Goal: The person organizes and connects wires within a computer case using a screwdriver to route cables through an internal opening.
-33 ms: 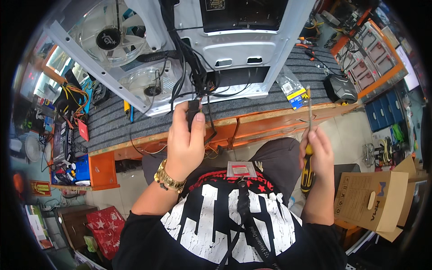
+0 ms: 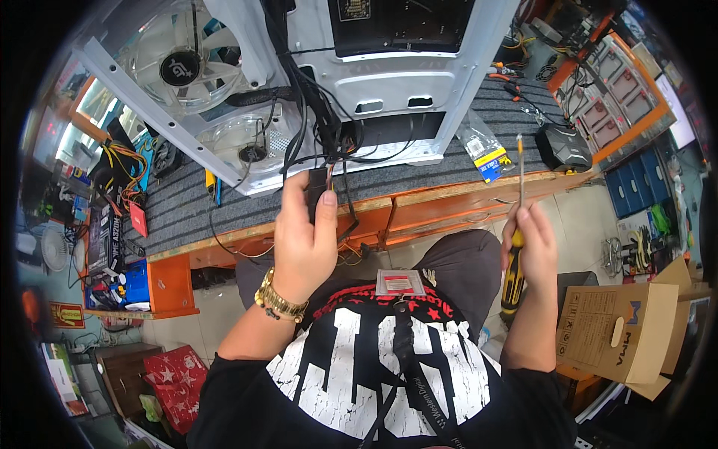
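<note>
My left hand [image 2: 307,236] is closed around a small black rectangular block [image 2: 318,196], pinched between thumb and fingers. It sits just below a bundle of black cables [image 2: 323,112], and thin coloured wires show by its upper end. Behind it stands a white computer case [image 2: 389,78] with clear fans [image 2: 178,67] at its left side. My right hand [image 2: 535,243] grips a screwdriver [image 2: 512,280] with a yellow and black handle. Its metal shaft points up past the bench's front edge, apart from the case. The fingers partly cover the top of the handle.
A plastic packet with a yellow and blue label [image 2: 488,159] and a black box-shaped device [image 2: 564,147] lie on the grey ribbed mat [image 2: 464,183]. Orange drawers [image 2: 434,217] run under the bench. A cardboard box [image 2: 606,329] stands at my right.
The screwdriver's tip has shifted slightly up and right. My left hand, still holding the black block, sits a touch further left.
</note>
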`<action>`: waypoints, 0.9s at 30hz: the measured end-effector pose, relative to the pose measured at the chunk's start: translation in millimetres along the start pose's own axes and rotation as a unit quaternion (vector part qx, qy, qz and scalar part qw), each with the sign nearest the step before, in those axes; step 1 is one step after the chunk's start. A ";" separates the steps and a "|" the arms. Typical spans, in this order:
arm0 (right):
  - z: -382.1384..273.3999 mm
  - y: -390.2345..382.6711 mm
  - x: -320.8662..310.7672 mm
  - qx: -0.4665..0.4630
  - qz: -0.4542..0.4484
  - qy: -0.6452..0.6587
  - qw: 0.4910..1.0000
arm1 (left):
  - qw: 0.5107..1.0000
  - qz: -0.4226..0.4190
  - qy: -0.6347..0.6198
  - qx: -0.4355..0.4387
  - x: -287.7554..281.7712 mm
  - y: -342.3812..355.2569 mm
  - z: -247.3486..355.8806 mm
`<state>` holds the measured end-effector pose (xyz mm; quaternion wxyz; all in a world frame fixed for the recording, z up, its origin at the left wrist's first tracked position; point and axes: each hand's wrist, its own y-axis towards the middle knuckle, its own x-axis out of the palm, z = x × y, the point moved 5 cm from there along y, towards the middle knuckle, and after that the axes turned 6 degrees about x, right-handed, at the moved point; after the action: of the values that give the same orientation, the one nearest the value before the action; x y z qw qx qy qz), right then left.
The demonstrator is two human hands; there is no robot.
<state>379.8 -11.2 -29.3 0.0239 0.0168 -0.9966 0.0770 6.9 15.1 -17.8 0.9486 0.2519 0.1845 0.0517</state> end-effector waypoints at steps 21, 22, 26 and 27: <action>-42.0 207.0 -58.1 -0.049 0.158 -0.637 0.753 | 0.909 -0.234 0.312 0.144 -39.0 44.1 58.4; -42.7 206.0 -51.3 -0.049 0.180 -0.640 0.746 | 0.909 -0.233 0.314 0.143 -41.6 46.2 59.8; -43.4 207.9 -42.5 -0.054 0.200 -0.668 0.715 | 0.898 -0.266 0.319 0.148 -43.8 53.7 62.3; -41.2 207.5 -43.6 -0.053 0.200 -0.667 0.716 | 0.895 -0.272 0.322 0.147 -43.9 54.9 62.0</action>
<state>417.5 201.4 -22.5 -0.6625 -0.1370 -0.7365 -0.0038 -10.7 25.9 73.7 0.7666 0.2977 0.5466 -0.1579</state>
